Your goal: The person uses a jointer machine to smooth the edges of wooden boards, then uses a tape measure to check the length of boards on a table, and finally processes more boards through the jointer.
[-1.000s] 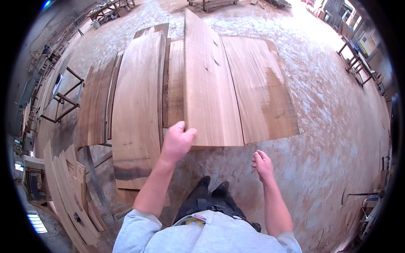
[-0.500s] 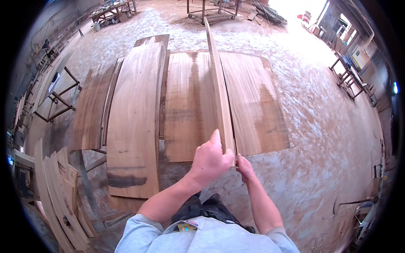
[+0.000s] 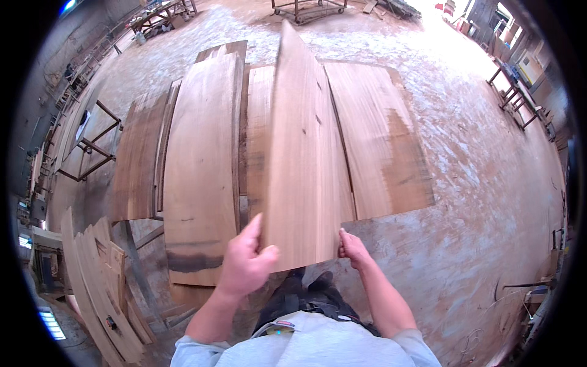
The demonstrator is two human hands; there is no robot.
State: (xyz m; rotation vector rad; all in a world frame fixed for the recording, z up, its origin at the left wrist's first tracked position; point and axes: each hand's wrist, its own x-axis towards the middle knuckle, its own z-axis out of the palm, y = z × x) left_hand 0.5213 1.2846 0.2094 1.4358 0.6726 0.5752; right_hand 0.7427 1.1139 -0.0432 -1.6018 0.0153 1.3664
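Observation:
A long pale wooden board (image 3: pixel 302 165) is held up lengthwise in front of me, tilted, its far end reaching over the other boards. My left hand (image 3: pixel 249 257) is closed on the board's left edge near its close end. My right hand (image 3: pixel 353 249) grips the close end's right side. Beneath and beside it lie more wide planks: a pale one (image 3: pixel 379 140) at the right, a partly hidden one (image 3: pixel 257 140), a long pale stack (image 3: pixel 199 153) at the left and a darker plank (image 3: pixel 137 153) beyond that.
Narrow boards (image 3: pixel 92 263) lie at lower left. A metal frame (image 3: pixel 92 150) stands at left. A workbench (image 3: pixel 156 18) and wheeled rack (image 3: pixel 309 12) are at the back, another bench (image 3: pixel 513 95) at right. The concrete floor (image 3: pixel 483 208) is dusty. My legs show below the board.
The board has gone from upright on edge half a second ago to lying over more, its broad face showing and near end closer to me. My left hand moved left and down with it.

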